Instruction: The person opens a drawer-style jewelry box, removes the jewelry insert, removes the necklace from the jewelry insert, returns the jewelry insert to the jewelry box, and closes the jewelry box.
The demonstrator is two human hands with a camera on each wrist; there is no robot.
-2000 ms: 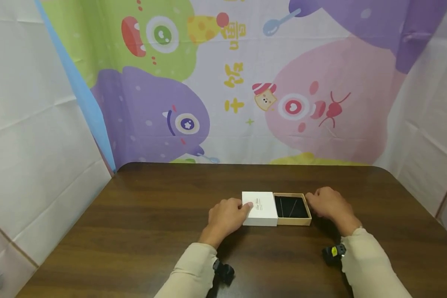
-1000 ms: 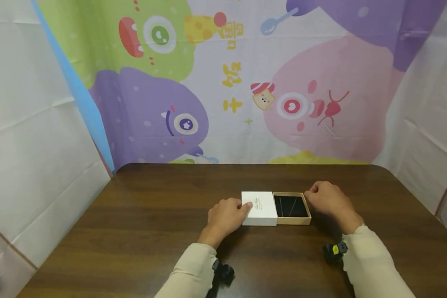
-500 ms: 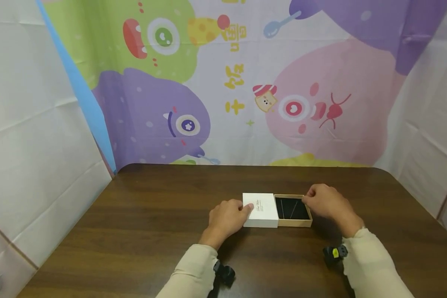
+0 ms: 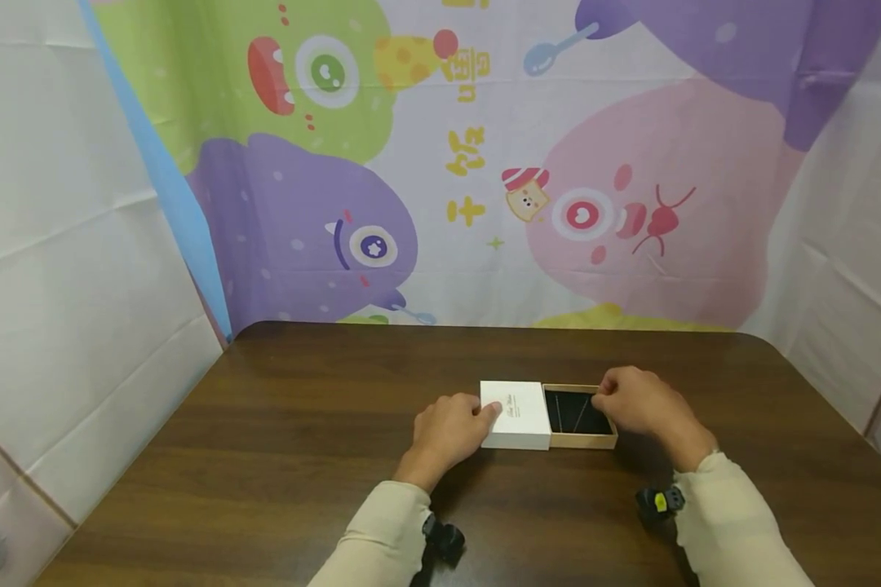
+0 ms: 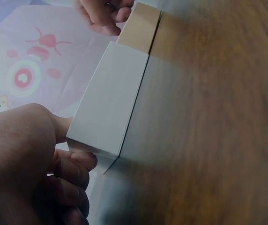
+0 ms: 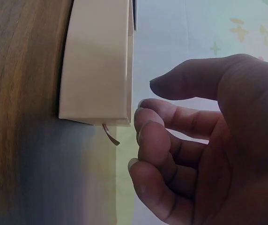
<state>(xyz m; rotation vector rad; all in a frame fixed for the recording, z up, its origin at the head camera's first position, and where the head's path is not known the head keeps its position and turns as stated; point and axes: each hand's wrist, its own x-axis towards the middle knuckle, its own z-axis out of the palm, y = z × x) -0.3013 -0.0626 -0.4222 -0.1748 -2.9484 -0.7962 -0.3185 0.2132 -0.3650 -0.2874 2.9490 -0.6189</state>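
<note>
A white box sleeve point(image 4: 524, 428) with small printed lettering lies on the table, its tan drawer point(image 4: 583, 441) pulled out to the right. Inside the drawer sits a black insert point(image 4: 567, 408) with two thin pale lines across it. My left hand point(image 4: 444, 432) grips the sleeve's left end, thumb on top and fingertips at the end face in the left wrist view. My right hand point(image 4: 646, 408) hovers at the drawer's far right corner, overlapping the insert. Its fingers point(image 6: 155, 145) are loosely curled with nothing between them and the thumb. A short brown ribbon point(image 6: 109, 134) sticks out of the drawer's end.
The brown wooden table point(image 4: 301, 489) reaches back to a curtain point(image 4: 477, 277) printed with cartoon monsters. Pale cloth panels point(image 4: 88, 244) stand along both sides. A small black camera point(image 4: 444, 540) is strapped at each wrist.
My right hand has shifted slightly left, from beside the drawer's right end to over its far corner. The left hand keeps its grip, and the box stays about as far open.
</note>
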